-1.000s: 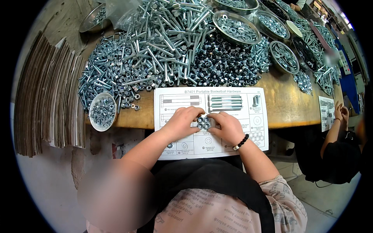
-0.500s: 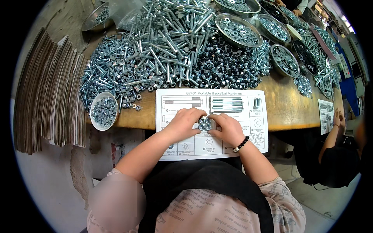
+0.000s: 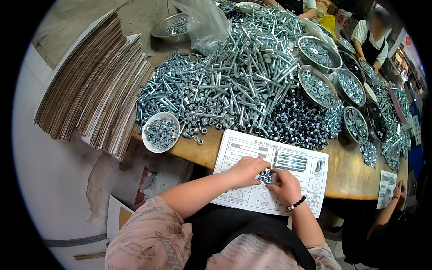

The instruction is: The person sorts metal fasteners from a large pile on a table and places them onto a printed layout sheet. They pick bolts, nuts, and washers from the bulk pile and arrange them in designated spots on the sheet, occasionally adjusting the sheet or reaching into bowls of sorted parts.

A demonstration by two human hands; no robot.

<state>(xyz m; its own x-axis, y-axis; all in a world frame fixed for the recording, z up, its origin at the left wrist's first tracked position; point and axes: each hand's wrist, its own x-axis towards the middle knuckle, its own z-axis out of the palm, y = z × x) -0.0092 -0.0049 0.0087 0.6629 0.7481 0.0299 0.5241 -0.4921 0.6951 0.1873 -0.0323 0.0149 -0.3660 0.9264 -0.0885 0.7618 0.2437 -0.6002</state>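
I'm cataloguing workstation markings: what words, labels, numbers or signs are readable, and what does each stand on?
White sheet, centre: top heading is legible, wording not copied here; some captions too small to read.
Patterned shirt: scattered lettering, only fragments legible, not copied.
Second sheet, far right: print too small to read.

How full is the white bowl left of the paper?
Fairly full: small metal pieces cover the white bowl nearly edge to edge.

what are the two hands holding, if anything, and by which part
Four nuts sit together on the sheet, the left hand at their left side and the right hand at their right; a firm grip cannot be told.
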